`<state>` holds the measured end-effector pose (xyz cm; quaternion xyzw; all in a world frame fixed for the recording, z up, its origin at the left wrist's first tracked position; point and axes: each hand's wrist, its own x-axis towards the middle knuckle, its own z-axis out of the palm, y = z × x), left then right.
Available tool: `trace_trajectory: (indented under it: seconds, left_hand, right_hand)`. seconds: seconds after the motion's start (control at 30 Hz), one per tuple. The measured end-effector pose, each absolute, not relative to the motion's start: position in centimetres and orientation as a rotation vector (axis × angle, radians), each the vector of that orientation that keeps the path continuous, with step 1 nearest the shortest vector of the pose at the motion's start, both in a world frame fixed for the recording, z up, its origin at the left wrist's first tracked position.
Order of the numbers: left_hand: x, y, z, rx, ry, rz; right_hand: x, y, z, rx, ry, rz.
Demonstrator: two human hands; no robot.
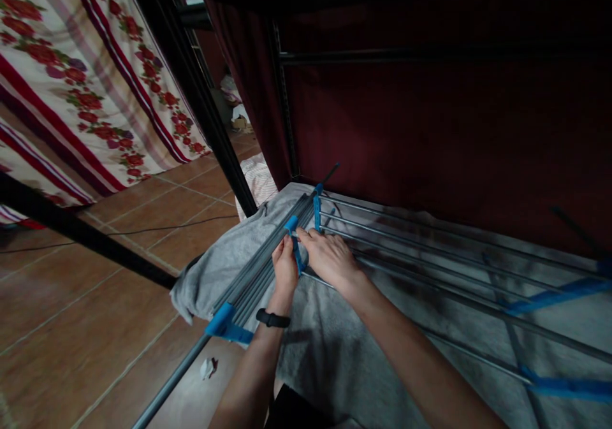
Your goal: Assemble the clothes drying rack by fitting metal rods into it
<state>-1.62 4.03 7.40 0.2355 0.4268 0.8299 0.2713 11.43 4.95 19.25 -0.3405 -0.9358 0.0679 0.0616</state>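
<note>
Bare forearms come closest to me, the left one (255, 362) and the right one (406, 340), both stretched out over a grey blanket (201, 285). On that blanket lies a clothes rack (258, 276), all thin grey rods and blue plastic joints. One tight bundle of its rods slants along the blanket's left side, with a pole poking out past the near edge, while the longer rods spread over the right side to a blue end piece (574, 387).

Above the middle of the blanket, the left hand (285, 266) has thumb and fingers pinched together on a blue strip (297, 257) beside the bundle (a black wristband (273, 318) sits on that wrist). Opposite it, the right hand (329, 257) bends its fingers over the top of the same strip; whether they are clamped on it I cannot tell, as the back of the hand hides them.

Behind the blanket hangs a dark red curtain (430, 142). Left of the blanket, a black post (201, 91) leans across my sight of a flowered curtain (86, 97). Tiled floor (138, 244) runs along that side too, with a thin cable (182, 226) across it, and near the blanket's front edge lies a crumpled white scrap (208, 368).
</note>
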Motion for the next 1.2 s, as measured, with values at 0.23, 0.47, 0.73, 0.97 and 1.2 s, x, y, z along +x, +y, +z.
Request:
trace_trajectory:
  seconds: [0.23,0.47,0.73,0.97,1.2]
  left_hand:
    - [-1.4,4.1,7.5,0.624,1.184,2.272]
    - [-1.7,4.0,7.3,0.548,1.123,2.234]
    - [-2.2,4.0,6.6,0.583,0.989,2.192]
    - [-2.3,4.2,6.1,0.48,1.028,2.232]
    - [-1.9,4.4,6.4,0.528,1.025,2.246]
  right_hand:
    - [11.5,5.2,20.2,-1.065,-2.823,0.299]
    - [11.3,3.6,19.4,-1.069,-2.846,0.288]
    - [11.9,4.7,20.8,-1.133,-2.754,0.221]
    - [11.7,4.7,19.4,-1.136,-2.832,0.252]
    - [11.8,4.7,19.5,-1.143,-2.82,0.246]
